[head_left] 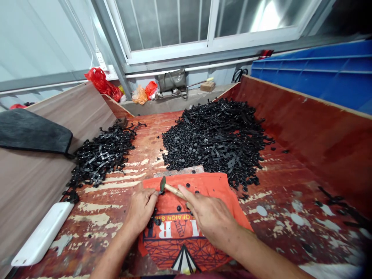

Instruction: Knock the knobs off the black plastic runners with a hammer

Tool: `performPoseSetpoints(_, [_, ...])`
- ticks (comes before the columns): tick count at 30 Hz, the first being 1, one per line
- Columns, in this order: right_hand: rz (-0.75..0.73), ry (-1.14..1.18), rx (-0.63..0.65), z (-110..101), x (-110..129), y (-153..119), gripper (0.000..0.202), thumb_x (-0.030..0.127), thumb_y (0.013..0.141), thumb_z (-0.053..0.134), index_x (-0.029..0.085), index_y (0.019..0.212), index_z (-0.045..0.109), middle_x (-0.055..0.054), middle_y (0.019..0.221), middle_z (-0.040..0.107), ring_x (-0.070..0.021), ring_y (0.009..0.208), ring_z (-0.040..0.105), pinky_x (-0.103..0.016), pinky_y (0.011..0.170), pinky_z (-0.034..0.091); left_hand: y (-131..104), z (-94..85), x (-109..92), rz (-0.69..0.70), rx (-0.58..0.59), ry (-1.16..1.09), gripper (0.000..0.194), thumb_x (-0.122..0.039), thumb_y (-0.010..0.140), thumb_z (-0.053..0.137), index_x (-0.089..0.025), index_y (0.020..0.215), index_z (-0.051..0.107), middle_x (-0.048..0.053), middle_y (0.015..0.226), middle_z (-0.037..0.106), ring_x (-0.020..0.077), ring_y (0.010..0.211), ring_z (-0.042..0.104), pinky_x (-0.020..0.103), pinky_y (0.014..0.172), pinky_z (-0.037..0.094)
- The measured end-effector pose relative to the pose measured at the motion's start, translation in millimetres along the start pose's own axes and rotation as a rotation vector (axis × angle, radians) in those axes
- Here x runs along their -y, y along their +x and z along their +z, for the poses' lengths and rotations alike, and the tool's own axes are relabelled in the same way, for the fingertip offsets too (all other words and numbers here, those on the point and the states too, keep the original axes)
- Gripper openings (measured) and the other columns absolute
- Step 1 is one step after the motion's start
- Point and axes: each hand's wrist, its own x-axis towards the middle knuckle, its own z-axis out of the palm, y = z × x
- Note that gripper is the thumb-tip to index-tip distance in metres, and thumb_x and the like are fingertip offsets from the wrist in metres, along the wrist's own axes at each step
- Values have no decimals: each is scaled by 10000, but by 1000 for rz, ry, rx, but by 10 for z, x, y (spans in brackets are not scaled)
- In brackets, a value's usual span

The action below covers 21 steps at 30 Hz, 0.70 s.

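Orange printed cloth (213, 185) is spread on the worn red-brown tabletop (149, 131), and over it a small hammer (171, 188) is held out by the right hand (210, 217), whose fingers are wrapped firmly round the wooden handle (175, 190). That handle is slanted leftward and away from the body, and so the narrow dark head (163, 183) is placed just beside the tips of the left hand (141, 207). Thumb and forefinger are all but closed there, and a small black piece (161, 192) appears to be pinched at their very ends. And here is the relation on which it all hinges: the head's long axis is set across the handle, its lower end aimed at the black piece, its upper end pointed away. Whether contact is made between the two cannot be told from this angle. By the right hand the handle is commanded; by the left, the head is more closely neighboured. Loose black round pieces (178, 208) are scattered over the cloth between the hands, a large heap of black parts (215, 135) is piled beyond it, and a smaller heap (104, 149) is seen off to the left.
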Motion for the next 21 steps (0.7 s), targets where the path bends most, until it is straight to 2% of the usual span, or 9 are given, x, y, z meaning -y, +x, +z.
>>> performPoseSetpoints(3, [7,13,11,-23,5,10,682,178,973,453,428,1541,169,14,1037,748,-187,779,713,-259,580,406,30,3,15,-10,28,-5,370,-342,922,339,-208,586,421,3,605,541,176,629,541,275,627,309])
performPoseSetpoints(7, [0,86,8,-127,0,13,663,184,984,443,441,1538,185,23,990,753,-191,804,716,-252,629,451,78,26,35,-36,46,28,369,-358,899,346,-213,559,358,-12,554,470,163,572,490,276,583,261])
performPoseSetpoints(12, [-4,259,-77,-273,55,5,622,200,1015,385,428,1550,163,13,1197,715,-189,966,699,-268,754,499,104,48,48,-50,51,24,380,-380,897,352,-219,564,264,-36,525,352,143,526,411,275,564,224])
performPoseSetpoints(17, [9,99,56,-248,66,17,654,183,983,447,470,1526,221,38,856,761,-184,689,706,-240,570,426,88,68,67,-6,24,54,363,-350,913,323,-217,575,300,-23,549,432,152,556,453,278,596,246])
performPoseSetpoints(18, [2,99,46,-241,55,18,653,183,984,443,463,1529,217,33,869,762,-183,693,705,-241,574,427,85,72,74,-2,18,58,369,-352,918,318,-216,576,299,-21,551,439,153,561,458,279,600,249])
performPoseSetpoints(21, [-16,157,-36,-229,29,20,616,216,1013,387,419,1552,168,-8,1075,749,-196,862,707,-261,672,470,77,81,91,1,20,55,391,-362,935,312,-215,574,293,-25,546,439,151,557,452,279,612,259])
